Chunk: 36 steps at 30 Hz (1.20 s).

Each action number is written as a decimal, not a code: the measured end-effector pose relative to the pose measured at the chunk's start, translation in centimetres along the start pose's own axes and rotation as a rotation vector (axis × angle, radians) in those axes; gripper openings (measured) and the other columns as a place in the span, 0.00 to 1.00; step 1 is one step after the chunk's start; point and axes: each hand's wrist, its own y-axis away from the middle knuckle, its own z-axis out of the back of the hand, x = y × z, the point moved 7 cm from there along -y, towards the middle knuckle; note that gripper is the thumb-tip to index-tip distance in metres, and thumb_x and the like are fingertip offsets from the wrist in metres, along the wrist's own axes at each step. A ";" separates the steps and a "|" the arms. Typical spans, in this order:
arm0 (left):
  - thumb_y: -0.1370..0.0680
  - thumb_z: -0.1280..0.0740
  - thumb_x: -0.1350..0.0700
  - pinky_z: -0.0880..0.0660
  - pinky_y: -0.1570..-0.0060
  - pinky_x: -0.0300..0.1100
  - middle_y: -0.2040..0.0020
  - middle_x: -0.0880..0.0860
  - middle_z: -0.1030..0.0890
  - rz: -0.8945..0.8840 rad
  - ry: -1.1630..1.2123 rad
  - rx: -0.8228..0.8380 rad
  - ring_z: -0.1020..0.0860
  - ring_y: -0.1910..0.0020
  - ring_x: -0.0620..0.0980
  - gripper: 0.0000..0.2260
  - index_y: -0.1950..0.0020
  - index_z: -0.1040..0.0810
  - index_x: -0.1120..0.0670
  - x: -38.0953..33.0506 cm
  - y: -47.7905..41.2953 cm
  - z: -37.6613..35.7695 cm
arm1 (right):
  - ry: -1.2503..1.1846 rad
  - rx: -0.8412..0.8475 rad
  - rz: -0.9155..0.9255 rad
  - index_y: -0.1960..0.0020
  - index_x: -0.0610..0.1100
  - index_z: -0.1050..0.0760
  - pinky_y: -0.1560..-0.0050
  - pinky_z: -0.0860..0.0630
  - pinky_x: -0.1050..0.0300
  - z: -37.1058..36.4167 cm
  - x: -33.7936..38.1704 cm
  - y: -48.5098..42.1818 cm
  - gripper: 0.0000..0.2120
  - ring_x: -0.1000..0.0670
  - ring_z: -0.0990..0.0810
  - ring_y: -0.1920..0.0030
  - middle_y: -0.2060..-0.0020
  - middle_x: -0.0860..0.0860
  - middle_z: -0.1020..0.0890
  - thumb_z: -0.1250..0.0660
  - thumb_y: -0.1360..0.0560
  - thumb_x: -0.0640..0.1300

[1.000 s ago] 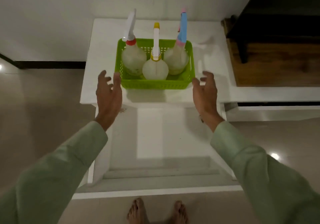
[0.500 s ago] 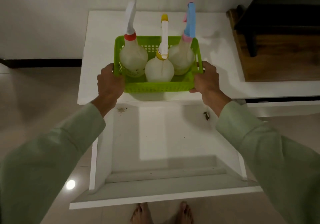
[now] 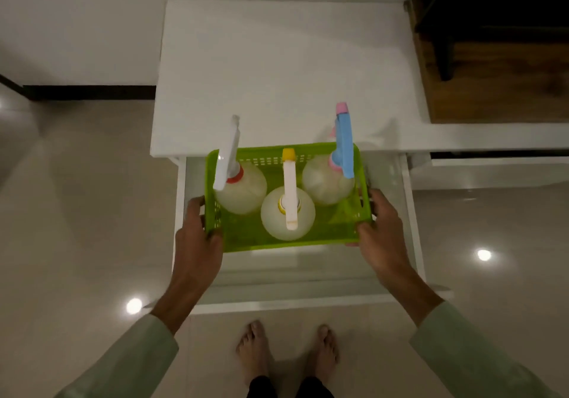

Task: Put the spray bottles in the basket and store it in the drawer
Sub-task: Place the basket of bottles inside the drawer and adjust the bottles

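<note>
basket (image 3: 286,237) lime green, slotted walls | left bottle (image 3: 243,191) pale, white sprayer, red collar | middle bottle (image 3: 288,213) pale, white sprayer, yellow tip and collar | right bottle (image 3: 326,179) pale, blue sprayer, pink tip and collar | drawer (image 3: 308,293) white | my sleeves (image 3: 129,363) pale green

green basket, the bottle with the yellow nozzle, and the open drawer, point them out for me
green basket (image 3: 295,239), head view, near wall
bottle with the yellow nozzle (image 3: 274,222), head view, rounded body
open drawer (image 3: 308,300), head view, front panel
</note>
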 end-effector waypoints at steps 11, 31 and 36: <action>0.22 0.35 0.66 0.28 0.69 0.43 0.58 0.56 0.20 0.118 -0.177 0.132 0.20 0.59 0.58 0.10 0.45 0.33 0.57 8.7 -0.9 -6.3 | 0.157 0.103 -0.181 0.42 0.41 0.30 0.66 0.19 0.47 -4.0 -11.0 0.2 0.18 0.40 0.19 0.59 0.61 0.50 0.21 0.43 0.27 0.26; 0.29 0.29 0.66 0.27 0.56 0.54 0.55 0.60 0.26 0.299 -0.473 0.208 0.27 0.54 0.63 0.17 0.50 0.36 0.57 19.2 -5.9 -13.8 | 0.408 0.336 -0.295 0.45 0.44 0.40 0.66 0.33 0.54 -9.2 -21.7 -6.2 0.16 0.41 0.26 0.60 0.61 0.44 0.27 0.38 0.26 0.30; 0.26 0.31 0.64 0.23 0.50 0.59 0.53 0.62 0.25 0.358 -0.428 0.267 0.24 0.49 0.68 0.15 0.46 0.36 0.57 19.9 -5.7 -13.9 | 0.410 0.358 -0.328 0.44 0.44 0.40 0.66 0.31 0.54 -9.2 -21.7 -6.1 0.12 0.41 0.25 0.58 0.62 0.45 0.27 0.38 0.21 0.36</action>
